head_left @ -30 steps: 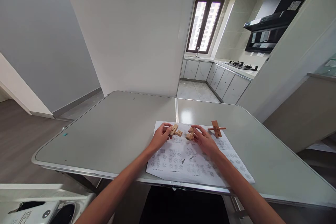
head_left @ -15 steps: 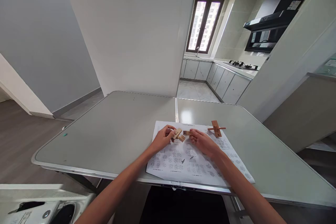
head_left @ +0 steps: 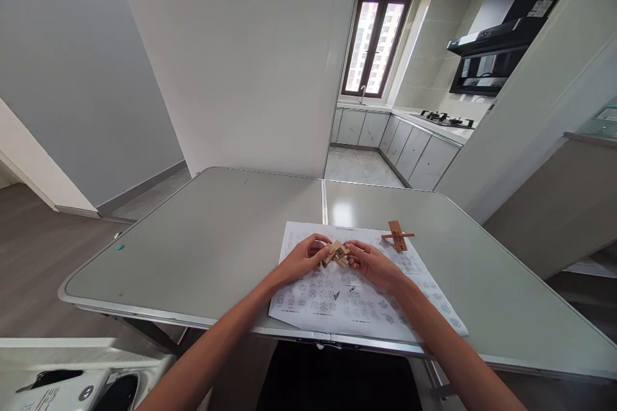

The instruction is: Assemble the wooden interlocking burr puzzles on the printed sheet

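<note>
Over a printed paper sheet point(head_left: 308, 318), my left hand point(head_left: 303, 258) is closed around light wooden puzzle pieces point(head_left: 331, 255) that cross each other. My right hand point(head_left: 369, 259) pinches another wooden puzzle piece point(head_left: 342, 250) with a dark mark on its face. Its end overlaps the left hand's pieces in view, and they seem to touch. My fingers hide part of the wood, so how the pieces fit together is unclear. Beyond my right hand, a reddish-brown wooden piece point(head_left: 396, 236) lies crossed with a thin stick on the sheet's far right corner.
The sheet carries rows of small diagrams and lies at the front of a grey folding table point(head_left: 207, 237) with a metal edge and a middle seam. A small green bit point(head_left: 120, 246) is near the left edge. A white appliance point(head_left: 72, 385) stands at lower left.
The marked piece in my right hand has moved left and met the pieces in my left hand, closing the gap between them. The crossed piece at the far right has stayed put.
</note>
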The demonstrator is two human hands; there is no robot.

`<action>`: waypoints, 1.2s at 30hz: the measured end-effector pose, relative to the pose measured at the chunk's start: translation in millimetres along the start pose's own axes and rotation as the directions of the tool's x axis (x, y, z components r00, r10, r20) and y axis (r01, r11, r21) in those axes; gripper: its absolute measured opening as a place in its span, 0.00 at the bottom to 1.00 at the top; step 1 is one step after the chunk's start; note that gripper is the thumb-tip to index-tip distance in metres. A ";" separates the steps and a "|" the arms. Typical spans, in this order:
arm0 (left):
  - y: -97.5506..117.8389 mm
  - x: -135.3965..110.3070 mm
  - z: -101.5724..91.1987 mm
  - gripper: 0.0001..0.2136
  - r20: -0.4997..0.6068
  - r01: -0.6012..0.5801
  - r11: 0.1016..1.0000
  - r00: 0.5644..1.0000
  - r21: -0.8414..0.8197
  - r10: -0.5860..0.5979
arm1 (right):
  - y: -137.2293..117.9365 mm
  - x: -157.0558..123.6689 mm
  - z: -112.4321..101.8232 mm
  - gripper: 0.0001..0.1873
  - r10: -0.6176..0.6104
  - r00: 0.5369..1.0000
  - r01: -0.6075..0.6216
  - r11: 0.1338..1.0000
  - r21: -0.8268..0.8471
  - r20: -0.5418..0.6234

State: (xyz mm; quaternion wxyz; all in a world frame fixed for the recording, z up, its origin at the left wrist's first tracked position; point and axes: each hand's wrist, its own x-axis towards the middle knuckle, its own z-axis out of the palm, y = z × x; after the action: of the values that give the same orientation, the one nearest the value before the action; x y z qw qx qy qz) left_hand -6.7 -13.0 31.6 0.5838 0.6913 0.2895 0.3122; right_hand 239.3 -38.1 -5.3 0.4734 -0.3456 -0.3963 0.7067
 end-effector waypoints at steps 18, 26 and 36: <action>-8.2 3.8 -3.6 0.24 0.011 -0.004 0.998 1.000 -0.063 0.005 | -2.2 -3.9 6.8 0.18 0.006 1.000 -0.005 0.999 -0.054 0.008; -1.7 2.0 -3.0 0.23 0.096 -0.003 0.998 0.995 -0.061 0.009 | -4.1 -5.6 6.0 0.20 0.072 0.996 -0.067 0.995 -0.080 0.053; 1.3 0.4 -1.3 0.22 0.087 0.014 1.000 0.996 -0.026 -0.012 | -0.4 -5.6 5.1 0.19 0.044 0.999 -0.041 0.993 -0.108 0.028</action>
State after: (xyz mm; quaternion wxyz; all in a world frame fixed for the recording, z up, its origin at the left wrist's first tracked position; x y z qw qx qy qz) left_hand -7.4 -12.2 33.0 0.6069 0.6947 0.2639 0.2818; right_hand 236.7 -44.5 -2.0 0.4330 -0.3683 -0.4332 0.6995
